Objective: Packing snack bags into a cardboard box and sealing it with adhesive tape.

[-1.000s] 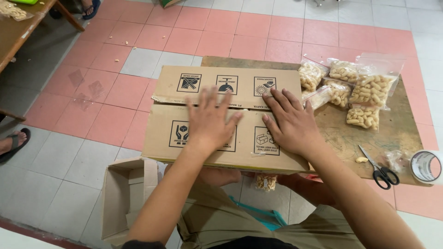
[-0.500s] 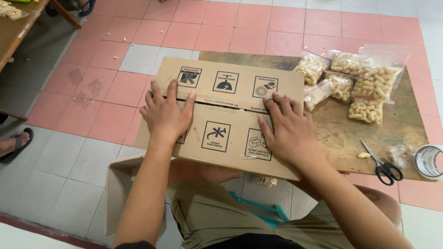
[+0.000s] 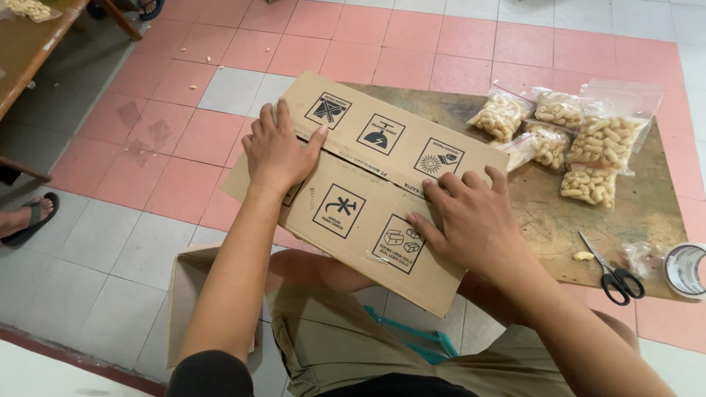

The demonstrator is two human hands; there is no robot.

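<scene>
A brown cardboard box [image 3: 368, 184] with black printed symbols lies on my lap and against a low wooden board [image 3: 654, 198], turned at a slant. Its two top flaps are folded down and meet along a middle seam. My left hand [image 3: 278, 151] lies flat on the box's left end, fingers spread across the seam. My right hand [image 3: 465, 217] presses palm-down on the right part of the near flap. Neither hand grips anything.
Several clear bags of pale puffed snacks [image 3: 581, 140] lie on the board's far right. Black-handled scissors [image 3: 614, 272] and a roll of clear tape [image 3: 687, 270] sit at its right edge. A second open cardboard box [image 3: 187, 294] stands by my left knee. A wooden table [image 3: 29, 44] and someone's sandalled foot [image 3: 26, 217] are at left.
The box has turned clockwise under my hands, its left end swinging away from me. My left hand slid from the middle of the box to its left end; my right hand stayed pressed on the right.
</scene>
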